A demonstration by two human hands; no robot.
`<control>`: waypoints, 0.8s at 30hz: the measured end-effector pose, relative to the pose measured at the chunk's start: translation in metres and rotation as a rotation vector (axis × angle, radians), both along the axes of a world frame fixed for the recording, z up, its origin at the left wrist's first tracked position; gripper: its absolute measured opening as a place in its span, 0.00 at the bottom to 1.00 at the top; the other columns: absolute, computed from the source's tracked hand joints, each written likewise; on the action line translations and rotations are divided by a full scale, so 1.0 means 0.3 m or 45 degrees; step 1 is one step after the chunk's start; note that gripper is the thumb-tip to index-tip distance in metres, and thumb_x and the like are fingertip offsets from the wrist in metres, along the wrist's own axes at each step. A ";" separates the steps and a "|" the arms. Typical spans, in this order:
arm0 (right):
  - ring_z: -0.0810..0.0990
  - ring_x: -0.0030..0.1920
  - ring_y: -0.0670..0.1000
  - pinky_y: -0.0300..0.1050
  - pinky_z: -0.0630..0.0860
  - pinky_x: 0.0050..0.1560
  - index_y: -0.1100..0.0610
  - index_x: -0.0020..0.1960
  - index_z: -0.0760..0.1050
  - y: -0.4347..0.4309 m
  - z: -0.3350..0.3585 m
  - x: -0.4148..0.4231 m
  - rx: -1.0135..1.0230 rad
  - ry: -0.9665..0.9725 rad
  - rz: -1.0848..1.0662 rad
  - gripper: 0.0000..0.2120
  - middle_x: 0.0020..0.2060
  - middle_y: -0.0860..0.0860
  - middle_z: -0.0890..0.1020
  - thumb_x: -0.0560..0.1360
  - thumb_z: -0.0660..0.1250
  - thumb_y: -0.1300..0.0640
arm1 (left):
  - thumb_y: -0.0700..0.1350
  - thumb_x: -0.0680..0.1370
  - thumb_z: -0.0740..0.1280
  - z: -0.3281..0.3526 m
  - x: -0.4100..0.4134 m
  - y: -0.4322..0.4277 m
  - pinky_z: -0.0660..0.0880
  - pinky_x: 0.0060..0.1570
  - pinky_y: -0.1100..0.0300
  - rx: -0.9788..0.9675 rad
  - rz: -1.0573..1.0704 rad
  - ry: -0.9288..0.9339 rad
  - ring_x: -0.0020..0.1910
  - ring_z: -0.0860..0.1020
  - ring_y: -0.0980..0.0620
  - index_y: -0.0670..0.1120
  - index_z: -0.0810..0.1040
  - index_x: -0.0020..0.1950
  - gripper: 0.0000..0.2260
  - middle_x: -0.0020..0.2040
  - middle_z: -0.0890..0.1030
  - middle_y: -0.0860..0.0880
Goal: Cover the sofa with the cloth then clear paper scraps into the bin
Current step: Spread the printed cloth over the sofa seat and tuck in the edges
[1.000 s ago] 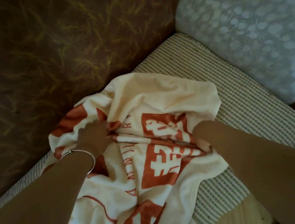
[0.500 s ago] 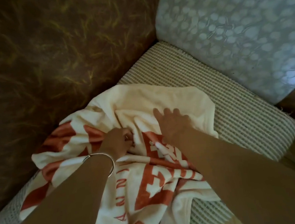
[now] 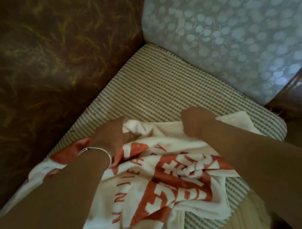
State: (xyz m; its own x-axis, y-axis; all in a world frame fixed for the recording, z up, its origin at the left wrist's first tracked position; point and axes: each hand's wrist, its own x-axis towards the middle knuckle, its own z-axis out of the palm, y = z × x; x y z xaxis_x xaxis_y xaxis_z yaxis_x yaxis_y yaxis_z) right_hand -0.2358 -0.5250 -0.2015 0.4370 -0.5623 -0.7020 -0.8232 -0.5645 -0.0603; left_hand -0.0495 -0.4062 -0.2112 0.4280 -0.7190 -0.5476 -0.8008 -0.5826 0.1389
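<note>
Cloth point(image 3: 149, 173) lies bunched behind both hands, on the near part of the sofa seat point(image 3: 158, 86). Left hand point(image 3: 111, 136) and right hand point(image 3: 196, 122), level with each other, each clutch its far edge; bare seat stretches ahead of them toward the backrest point(image 3: 44, 60).

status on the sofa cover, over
Left hand and right hand both grip cloth at far edge. Cloth bunched on seat, far part bare. Nothing seen in the way.

A white cloth point(image 3: 155, 186) with orange print was seen bunched on the ribbed seat cushion point(image 3: 158, 86). Its far edge was gripped by the left hand point(image 3: 111, 136), a silver bangle point(image 3: 101, 151) worn at the wrist, and by the right hand point(image 3: 196, 122). A pale patterned cushion point(image 3: 231, 28) was propped far right.
</note>
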 end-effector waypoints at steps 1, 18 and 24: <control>0.70 0.67 0.56 0.52 0.68 0.68 0.57 0.68 0.67 0.014 0.001 0.033 0.012 -0.252 -0.069 0.22 0.66 0.55 0.71 0.76 0.63 0.54 | 0.49 0.75 0.68 0.017 -0.039 -0.030 0.68 0.67 0.52 -0.186 -0.027 0.050 0.64 0.74 0.45 0.48 0.70 0.68 0.23 0.65 0.77 0.45; 0.76 0.51 0.55 0.44 0.72 0.46 0.56 0.52 0.71 -0.054 -0.009 -0.087 0.053 -0.524 -0.396 0.07 0.51 0.57 0.76 0.76 0.60 0.65 | 0.36 0.75 0.62 0.133 -0.160 -0.095 0.72 0.58 0.58 0.777 -0.549 0.670 0.54 0.74 0.52 0.61 0.65 0.68 0.27 0.55 0.75 0.57; 0.78 0.57 0.54 0.46 0.74 0.55 0.58 0.61 0.74 -0.051 0.007 -0.150 -0.123 -0.109 -0.321 0.13 0.58 0.54 0.78 0.80 0.56 0.60 | 0.54 0.70 0.70 0.211 -0.141 -0.197 0.74 0.55 0.59 0.920 -0.751 0.230 0.49 0.78 0.52 0.52 0.80 0.52 0.12 0.46 0.80 0.53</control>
